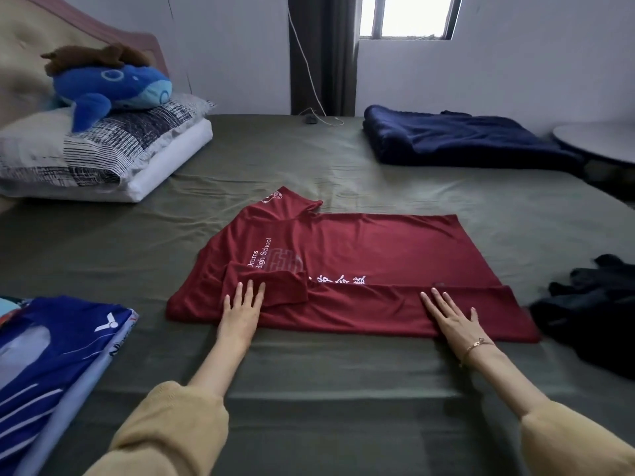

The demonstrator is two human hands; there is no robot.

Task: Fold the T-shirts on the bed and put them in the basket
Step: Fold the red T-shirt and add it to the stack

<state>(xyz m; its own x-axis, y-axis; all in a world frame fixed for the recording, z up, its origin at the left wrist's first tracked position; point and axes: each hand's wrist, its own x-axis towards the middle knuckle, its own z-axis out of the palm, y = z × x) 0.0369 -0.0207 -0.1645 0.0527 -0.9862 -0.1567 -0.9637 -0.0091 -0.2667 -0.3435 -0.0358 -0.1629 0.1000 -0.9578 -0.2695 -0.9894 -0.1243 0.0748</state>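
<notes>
Dark red T-shirt (360, 255) with white lettering on an olive-green bed (309, 365); blue whale plush (110, 87) on a black-and-white patterned pillow (86, 146); navy blanket (464, 139) at two o'clock.

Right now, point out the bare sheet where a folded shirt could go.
Free: the stretch between the red T-shirt and the navy blanket, and the strip between the pillows and the red shirt. Crowded: near left by the blue shirts, right edge by the dark clothes.

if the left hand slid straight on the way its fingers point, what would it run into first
The left hand lies flat on the red T-shirt, fingertips on the folded-in sleeve. Going on, it would likely cross that sleeve's far edge first.
</notes>
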